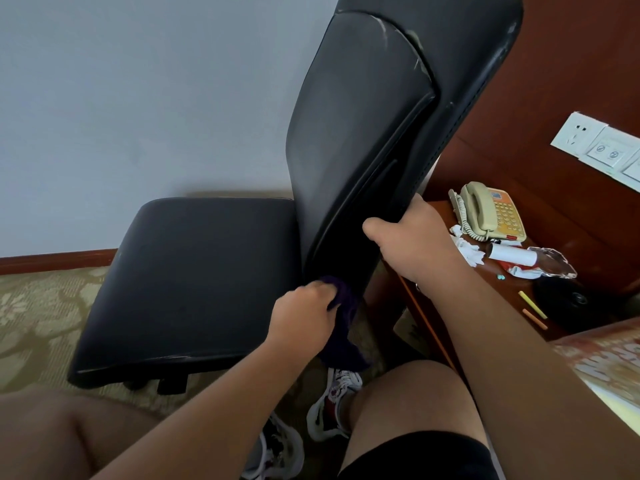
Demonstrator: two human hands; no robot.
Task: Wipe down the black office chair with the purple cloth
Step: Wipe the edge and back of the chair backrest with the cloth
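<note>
The black office chair stands before me with its seat (187,282) to the left and its tall backrest (374,133) rising to the right. My left hand (304,315) grips the purple cloth (344,327) and holds it against the lower end of the backrest, where it meets the seat. The cloth's loose end hangs down below the hand. My right hand (412,240) grips the right edge of the backrest low down, thumb on the front, fingers hidden behind it.
A wooden bedside table (450,334) at the right carries a beige telephone (491,213), crumpled tissues (467,247), a white tube and small items. Wall sockets (599,147) sit on the wood panel. Patterned carpet (38,313) lies under the chair; my knees and sneakers are below.
</note>
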